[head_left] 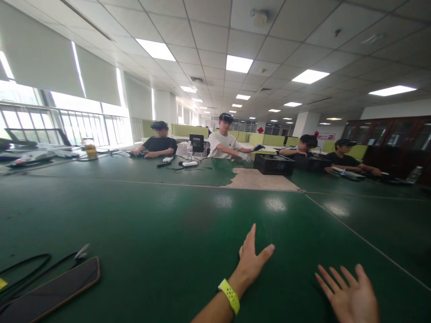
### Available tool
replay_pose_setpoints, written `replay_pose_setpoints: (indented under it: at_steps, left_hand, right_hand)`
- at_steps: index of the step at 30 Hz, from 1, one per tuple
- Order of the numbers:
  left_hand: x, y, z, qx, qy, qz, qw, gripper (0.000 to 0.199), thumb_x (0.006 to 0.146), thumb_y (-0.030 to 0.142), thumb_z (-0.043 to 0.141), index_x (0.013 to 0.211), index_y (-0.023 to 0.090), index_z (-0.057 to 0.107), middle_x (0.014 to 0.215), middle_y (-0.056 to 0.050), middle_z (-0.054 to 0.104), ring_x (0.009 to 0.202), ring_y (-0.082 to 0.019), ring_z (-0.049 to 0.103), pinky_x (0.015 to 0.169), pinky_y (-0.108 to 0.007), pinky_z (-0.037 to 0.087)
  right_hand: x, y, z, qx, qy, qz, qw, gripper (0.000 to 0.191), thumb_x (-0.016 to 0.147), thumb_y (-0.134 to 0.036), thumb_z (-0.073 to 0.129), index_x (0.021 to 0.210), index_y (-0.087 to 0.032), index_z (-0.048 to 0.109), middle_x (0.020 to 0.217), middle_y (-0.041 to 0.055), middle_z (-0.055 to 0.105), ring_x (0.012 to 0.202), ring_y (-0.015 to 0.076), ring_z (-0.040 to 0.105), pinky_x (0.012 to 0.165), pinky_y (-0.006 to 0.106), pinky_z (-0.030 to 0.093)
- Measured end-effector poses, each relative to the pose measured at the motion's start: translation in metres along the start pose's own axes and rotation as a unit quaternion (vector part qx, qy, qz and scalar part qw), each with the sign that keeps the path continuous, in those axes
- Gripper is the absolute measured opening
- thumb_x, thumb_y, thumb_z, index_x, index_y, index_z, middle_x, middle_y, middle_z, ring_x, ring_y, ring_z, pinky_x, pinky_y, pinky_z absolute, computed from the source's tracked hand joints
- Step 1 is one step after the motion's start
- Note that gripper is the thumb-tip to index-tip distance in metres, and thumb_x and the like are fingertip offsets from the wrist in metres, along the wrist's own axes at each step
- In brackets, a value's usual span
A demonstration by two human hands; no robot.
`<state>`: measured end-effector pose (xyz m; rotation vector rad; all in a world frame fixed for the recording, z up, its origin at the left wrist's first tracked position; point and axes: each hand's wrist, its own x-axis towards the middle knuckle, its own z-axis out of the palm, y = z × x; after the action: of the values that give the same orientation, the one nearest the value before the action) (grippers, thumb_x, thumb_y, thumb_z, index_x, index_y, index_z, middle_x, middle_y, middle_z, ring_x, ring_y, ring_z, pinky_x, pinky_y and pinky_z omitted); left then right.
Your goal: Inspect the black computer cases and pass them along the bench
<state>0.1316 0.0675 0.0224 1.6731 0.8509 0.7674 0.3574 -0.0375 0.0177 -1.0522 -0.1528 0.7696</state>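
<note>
My left hand (252,260) reaches over the green table top (161,242) with its thumb and fingers apart. It holds nothing, and a yellow-green perforated wristband (230,296) is around its wrist. To its right, my right hand (353,291) shows its palm, the fingers spread with nothing in them. Whether either hand touches the table, I cannot tell. A smartphone (63,289) with a dark screen lies at the lower left, apart from both hands, beside a black cable (33,258).
Across the table sit several people wearing head-mounted devices; one in a white shirt (224,143) has gloved hands by a black crate (274,164). Torn covering bares a pale patch (262,179). A water bottle (189,151) and a jar (89,149) stand farther back.
</note>
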Motion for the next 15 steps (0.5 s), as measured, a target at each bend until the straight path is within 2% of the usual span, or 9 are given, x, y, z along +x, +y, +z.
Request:
replay_pose_setpoints:
  at_steps: [6,10,13,15]
  left_hand:
    - [0.010,0.000,0.004,0.015,0.008,0.015,1.000,0.089,0.083,0.070,0.048,0.151,0.031,0.006,0.159,-0.004,0.009,0.145,-0.029,0.007,0.115,-0.054,0.006]
    - [0.019,0.002,0.015,0.019,0.015,0.029,0.999,0.090,0.083,0.069,0.048,0.152,0.027,0.008,0.159,-0.005,0.010,0.145,-0.027,0.007,0.116,-0.051,0.007]
    - [0.024,0.000,0.027,0.006,0.010,0.036,0.999,0.089,0.083,0.068,0.049,0.152,0.028,0.008,0.159,-0.005,0.009,0.145,-0.027,0.008,0.116,-0.049,0.009]
    - [0.027,0.000,0.034,-0.001,0.010,0.048,0.999,0.089,0.083,0.068,0.049,0.152,0.027,0.009,0.159,-0.006,0.010,0.145,-0.027,0.008,0.117,-0.047,0.010]
  right_hand:
    - [-0.015,-0.009,0.005,0.014,-0.007,-0.001,1.000,0.085,0.087,-0.051,0.048,0.151,-0.011,0.007,0.155,0.0234,0.016,0.134,0.0385,0.036,0.108,0.058,0.030]
    - [-0.036,-0.024,0.000,-0.004,-0.017,0.019,1.000,0.072,0.091,-0.044,0.044,0.150,-0.016,0.015,0.152,0.0197,0.028,0.131,0.0367,0.041,0.107,0.058,0.033]
    - [-0.045,-0.034,-0.014,-0.052,-0.008,0.052,0.997,0.061,0.091,-0.041,0.040,0.147,-0.020,0.026,0.148,0.0147,0.038,0.129,0.0351,0.044,0.108,0.059,0.032]
    - [-0.041,-0.038,-0.036,-0.083,0.014,0.063,0.995,0.060,0.089,-0.049,0.037,0.143,-0.022,0.034,0.144,0.0126,0.044,0.127,0.0356,0.047,0.106,0.060,0.035]
